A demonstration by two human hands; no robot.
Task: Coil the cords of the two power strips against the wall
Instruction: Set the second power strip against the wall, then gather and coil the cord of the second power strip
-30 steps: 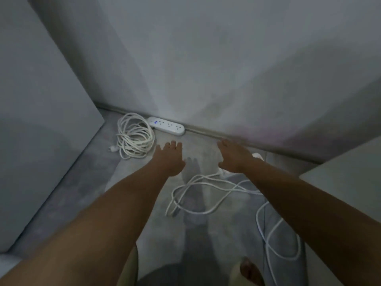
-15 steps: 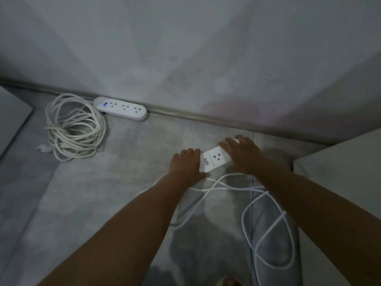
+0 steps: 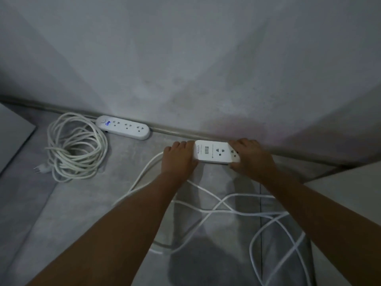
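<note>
Left grip (image 3: pixel 181 159) and right grip (image 3: pixel 250 159) clasp the ends of a power strip (image 3: pixel 215 152), at the foot of the wall (image 3: pixel 206 69). Its cord (image 3: pixel 250 244) sprawls loose nearer the body (loops crossing). Farther left: second strip (image 3: pixel 125 127), coiled cord (image 3: pixel 68 159).

Dim, grey, slightly soft throughout. Brightest on wall (image 3: pixel 191 104) centre, fading to dark corners. Dark shadow on floor (image 3: pixel 206 261) low centre. Skirting (image 3: pixel 175 132) bent by wide lens.
</note>
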